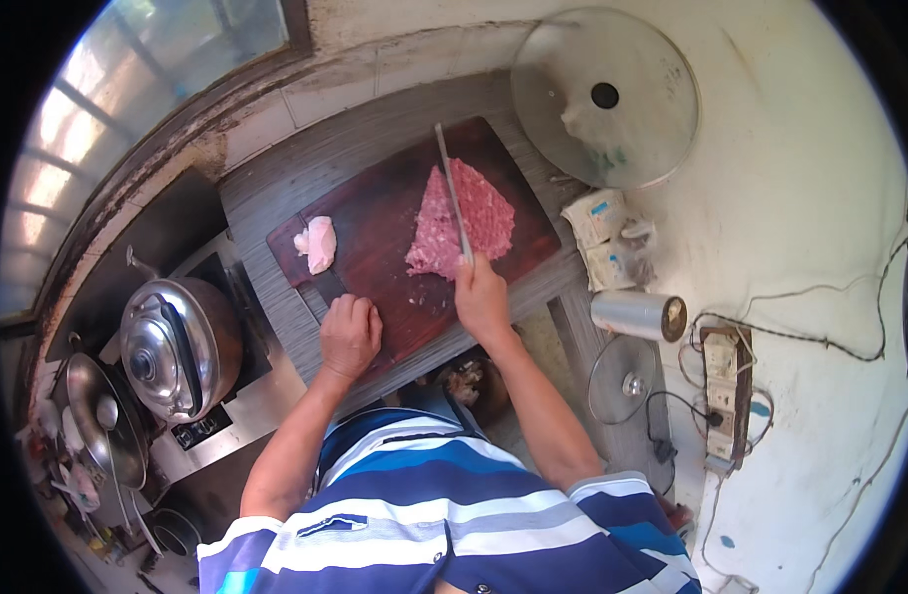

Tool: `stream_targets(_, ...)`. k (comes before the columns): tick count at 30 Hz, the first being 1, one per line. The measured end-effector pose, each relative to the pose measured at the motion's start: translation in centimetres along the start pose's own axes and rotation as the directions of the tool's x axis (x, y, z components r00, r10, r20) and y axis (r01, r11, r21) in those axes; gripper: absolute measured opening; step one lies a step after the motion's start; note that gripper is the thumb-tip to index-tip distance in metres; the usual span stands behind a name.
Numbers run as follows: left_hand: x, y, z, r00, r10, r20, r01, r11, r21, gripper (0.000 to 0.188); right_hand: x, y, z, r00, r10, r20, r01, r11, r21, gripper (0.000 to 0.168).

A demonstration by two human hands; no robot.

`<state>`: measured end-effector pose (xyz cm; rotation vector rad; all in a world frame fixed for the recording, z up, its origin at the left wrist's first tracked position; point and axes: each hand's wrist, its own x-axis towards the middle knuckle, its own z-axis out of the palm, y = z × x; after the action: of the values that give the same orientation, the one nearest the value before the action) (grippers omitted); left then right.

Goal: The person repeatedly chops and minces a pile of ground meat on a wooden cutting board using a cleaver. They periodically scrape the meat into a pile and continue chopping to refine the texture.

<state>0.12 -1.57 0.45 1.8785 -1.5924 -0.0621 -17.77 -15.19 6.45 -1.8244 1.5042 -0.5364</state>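
My right hand (482, 295) grips the handle of a large knife (454, 185), whose blade I see nearly edge-on. Its blade stands in a flattened mound of minced raw meat (487, 211); how deep it reaches I cannot tell. The mince lies on a dark reddish wooden cutting board (379, 297). Curled into a fist, my left hand (351, 333) rests at the board's near edge and shows nothing in it. Beyond that hand, on the board's left part, sits a pale pink piece of raw meat or fat (321, 245).
Left of the counter (257, 185), a lidded metal pot (179, 349) stands on a stove, beside a wok (101, 416) with a ladle. At right are a big glass lid (606, 96), white packets (609, 237), a plastic-film roll (635, 315), a smaller glass lid (623, 380) and a corded power strip (723, 397).
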Motion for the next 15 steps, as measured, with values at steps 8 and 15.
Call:
stream_targets(8,-0.5,0.1,0.0,1.000,0.015,-0.004,-0.015,1.000,-0.008,0.009,-0.2,0.9,0.5,0.996,0.078,0.040,-0.074,0.994,-0.082,0.036)
stream_targets(15,0.2,0.3,-0.3,1.000,0.010,-0.013,-0.010,1.000,0.007,0.009,-0.9,0.7,0.3,0.998,0.047,0.049,-0.045,0.999,-0.027,0.036)
